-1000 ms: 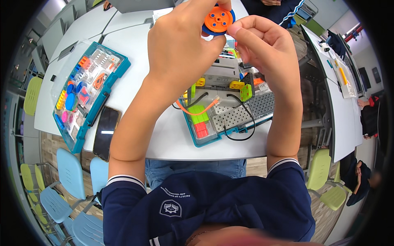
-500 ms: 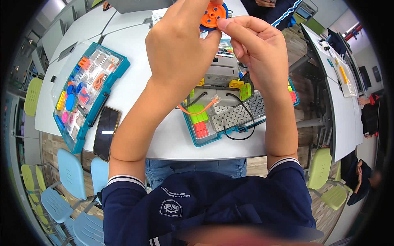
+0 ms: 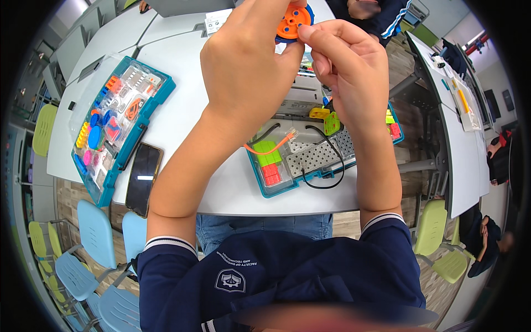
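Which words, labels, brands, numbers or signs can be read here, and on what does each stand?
Navy-blue cloth shirt: two lines of white lettering beside a white shield-shaped emblem; legible, but not copied.
White rectangular card: dark print and symbols, too small to read.
Grey boxy plastic block: faint markings, too small to read.
Round orange-and-blue plastic wheel in the left hand: no lettering visible.
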Tool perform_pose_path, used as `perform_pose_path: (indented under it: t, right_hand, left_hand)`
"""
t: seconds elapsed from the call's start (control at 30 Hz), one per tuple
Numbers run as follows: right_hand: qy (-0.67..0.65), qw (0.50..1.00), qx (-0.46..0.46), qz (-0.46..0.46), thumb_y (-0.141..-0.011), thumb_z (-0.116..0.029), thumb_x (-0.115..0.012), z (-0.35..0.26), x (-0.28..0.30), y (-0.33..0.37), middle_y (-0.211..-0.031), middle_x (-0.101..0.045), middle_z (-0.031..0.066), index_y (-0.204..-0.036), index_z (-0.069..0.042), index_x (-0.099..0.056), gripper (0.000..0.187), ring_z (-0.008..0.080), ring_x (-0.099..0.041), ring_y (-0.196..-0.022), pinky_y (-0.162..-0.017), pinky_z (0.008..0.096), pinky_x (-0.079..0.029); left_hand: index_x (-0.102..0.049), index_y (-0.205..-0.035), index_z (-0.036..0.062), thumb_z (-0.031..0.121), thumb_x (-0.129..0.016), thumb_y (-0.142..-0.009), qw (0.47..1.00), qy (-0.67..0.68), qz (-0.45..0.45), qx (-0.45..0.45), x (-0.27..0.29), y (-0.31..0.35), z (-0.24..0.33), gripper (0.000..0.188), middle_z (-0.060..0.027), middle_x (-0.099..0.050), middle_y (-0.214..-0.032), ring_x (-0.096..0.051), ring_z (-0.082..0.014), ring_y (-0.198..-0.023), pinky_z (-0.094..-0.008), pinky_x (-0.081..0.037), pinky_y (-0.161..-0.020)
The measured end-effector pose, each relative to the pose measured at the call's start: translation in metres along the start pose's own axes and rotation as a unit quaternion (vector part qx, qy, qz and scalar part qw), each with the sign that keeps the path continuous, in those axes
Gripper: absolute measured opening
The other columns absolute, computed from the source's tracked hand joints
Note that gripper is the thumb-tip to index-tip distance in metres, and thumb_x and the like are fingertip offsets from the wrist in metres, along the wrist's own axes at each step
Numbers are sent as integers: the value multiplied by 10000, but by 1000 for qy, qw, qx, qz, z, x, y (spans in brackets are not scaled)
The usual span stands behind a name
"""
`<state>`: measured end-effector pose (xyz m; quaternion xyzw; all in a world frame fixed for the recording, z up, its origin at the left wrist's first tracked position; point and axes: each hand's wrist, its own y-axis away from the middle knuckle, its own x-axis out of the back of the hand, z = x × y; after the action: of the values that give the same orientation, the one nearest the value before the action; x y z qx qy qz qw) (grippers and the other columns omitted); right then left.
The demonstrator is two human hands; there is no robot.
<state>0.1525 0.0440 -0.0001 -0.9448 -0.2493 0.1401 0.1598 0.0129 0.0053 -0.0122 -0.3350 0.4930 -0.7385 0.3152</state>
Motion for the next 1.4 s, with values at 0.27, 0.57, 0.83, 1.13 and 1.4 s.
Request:
perform_pose_path:
  t: [0.27,0.57,0.83,1.13,1.4]
  right_hand:
    - [-2,1000,23,9,-929,-91,-734,1,-4,1,-610,-546,-28,-932,14,-694,112,0,-383,-484,-445,196,-197]
    - [141,984,108,-19,-963,-123,-721,1,7,-2,-683,-627,-7,-1007,9,-694,142,-11,-425,-498,-449,163,-262]
    - [184,981,26,-49,-1046,-106,-596,-14,26,-15,-901,-579,-9,-1042,-36,-555,82,15,-525,-755,-640,187,-410]
    - [120,979,136,-90,-1002,-8,-623,-1,14,-8,-1134,-545,53,-1195,-6,-506,226,120,-584,-1064,-859,259,-519]
    - [85,988,110,-74,-993,17,-630,-1,23,-15,-1195,-576,85,-1257,37,-513,290,126,-625,-1058,-876,251,-528]
  left_hand:
    - [-630,-1094,64,-50,-749,-734,1000,19,-8,8,2,-3,1,396,-123,-696,-938,-717,-294,-845,-338,-560,-732]
    - [-597,-1113,58,-36,-766,-771,986,79,-70,130,6,-8,7,393,-92,-700,-975,-720,-173,-860,-276,-564,-706]
    - [-568,-1186,7,-56,-767,-825,951,229,-144,148,11,-14,-2,418,-130,-693,-1099,-723,-161,-947,-261,-590,-790]
    - [-520,-1275,4,-89,-726,-875,867,402,-131,265,8,-10,-3,460,-102,-616,-1193,-675,-153,-1057,-257,-584,-888]
    - [-498,-1328,-26,-76,-686,-919,828,466,-136,280,6,-8,1,453,-119,-573,-1237,-649,-165,-1129,-270,-577,-936]
